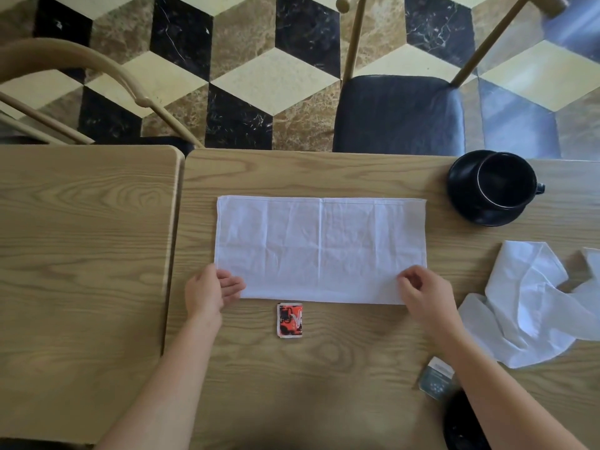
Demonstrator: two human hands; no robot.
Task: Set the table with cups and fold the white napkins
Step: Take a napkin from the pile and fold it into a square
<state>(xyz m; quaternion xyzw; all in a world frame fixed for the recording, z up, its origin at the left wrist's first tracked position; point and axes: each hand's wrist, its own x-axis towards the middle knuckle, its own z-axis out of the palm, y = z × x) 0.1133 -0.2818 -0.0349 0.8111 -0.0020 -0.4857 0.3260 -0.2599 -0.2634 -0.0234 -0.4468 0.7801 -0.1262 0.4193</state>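
A white napkin [319,248] lies flat on the wooden table [324,368], folded into a long rectangle. My left hand [211,292] rests on its near left corner with the fingers lying flat. My right hand [425,293] holds the near right corner, fingers curled over the edge. A black cup [505,183] stands on a black saucer [467,203] at the far right of the table. A crumpled white napkin [532,303] lies to the right of my right hand.
A small red and black packet [290,319] lies just below the napkin. A small grey-blue packet [436,378] and a dark round object [461,427] sit under my right forearm. A second table [81,254] adjoins on the left. A dark-cushioned chair [399,115] stands beyond.
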